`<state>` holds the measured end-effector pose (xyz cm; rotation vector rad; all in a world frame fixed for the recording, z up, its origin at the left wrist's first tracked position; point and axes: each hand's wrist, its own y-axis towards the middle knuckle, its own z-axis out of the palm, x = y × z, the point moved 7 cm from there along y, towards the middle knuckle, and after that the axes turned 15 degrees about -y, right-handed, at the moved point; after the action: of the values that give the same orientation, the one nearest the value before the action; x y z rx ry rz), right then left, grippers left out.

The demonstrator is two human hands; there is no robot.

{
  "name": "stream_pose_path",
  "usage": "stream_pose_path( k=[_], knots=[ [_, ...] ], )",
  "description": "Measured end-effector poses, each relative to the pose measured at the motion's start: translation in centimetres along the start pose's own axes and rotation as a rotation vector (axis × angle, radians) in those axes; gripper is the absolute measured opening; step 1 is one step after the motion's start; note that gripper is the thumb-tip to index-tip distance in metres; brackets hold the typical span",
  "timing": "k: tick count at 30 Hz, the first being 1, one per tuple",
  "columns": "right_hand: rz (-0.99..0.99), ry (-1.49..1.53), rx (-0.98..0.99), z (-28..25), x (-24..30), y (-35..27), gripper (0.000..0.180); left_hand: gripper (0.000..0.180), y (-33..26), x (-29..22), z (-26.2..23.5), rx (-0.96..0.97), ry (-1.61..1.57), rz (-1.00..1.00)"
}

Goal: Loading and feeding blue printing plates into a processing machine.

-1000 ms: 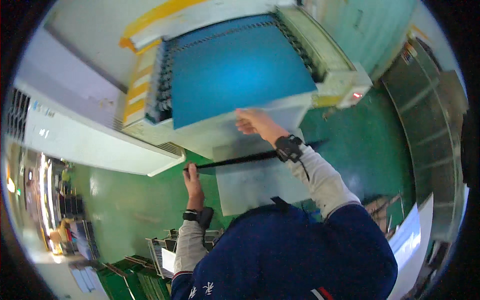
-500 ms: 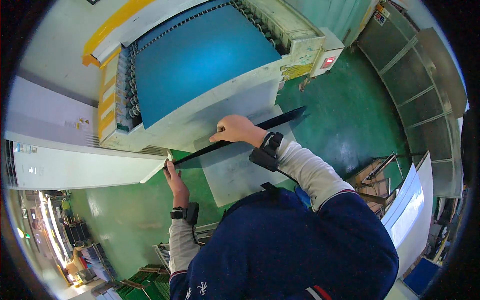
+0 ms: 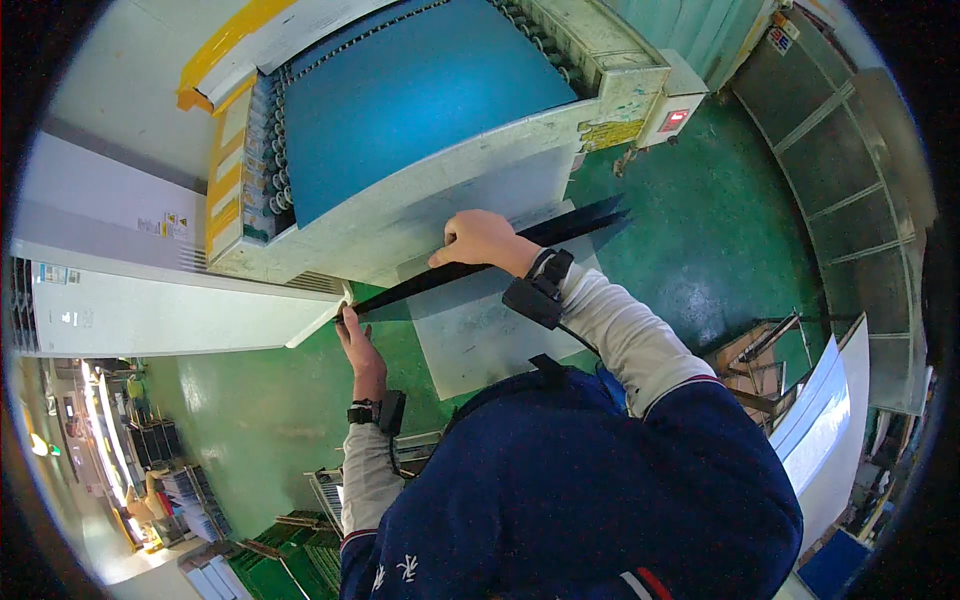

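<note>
A thin dark panel stands nearly on edge in front of me, seen almost edge-on and slanting up to the right. My left hand holds its left end, with the thumb and fingertips at the corner. Near the middle of its upper edge, my right hand pinches the panel between thumb and curled fingers. Just beyond it is a roller machine with a blue sheet lying flat on its rollers. How far down the dark panel reaches is hidden.
A pale board lies on the green floor beneath the panel. To the left stands a white cabinet. Grey framed panels line the right side, near leaning white sheets. Green racks stand at lower left.
The blue sheet has slid slightly farther into the machine. The dark panel has tilted a little, so more of its face shows. Both hands keep their hold, and the view has shifted slightly.
</note>
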<state>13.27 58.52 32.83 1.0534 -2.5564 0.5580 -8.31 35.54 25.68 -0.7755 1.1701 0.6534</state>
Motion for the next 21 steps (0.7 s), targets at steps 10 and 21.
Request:
stream_pose_path(
  k=[10,21],
  knots=[
    [-0.149,0.061,-0.137,-0.8,0.4,-0.4,0.053,0.069,0.3,0.6,-0.2,-0.062,-0.035,-0.021],
    [-0.235,-0.14,-0.238,-0.7,1.3,-1.0,0.056,0.076,0.2,0.3,0.5,-0.052,-0.039,-0.022]
  ],
)
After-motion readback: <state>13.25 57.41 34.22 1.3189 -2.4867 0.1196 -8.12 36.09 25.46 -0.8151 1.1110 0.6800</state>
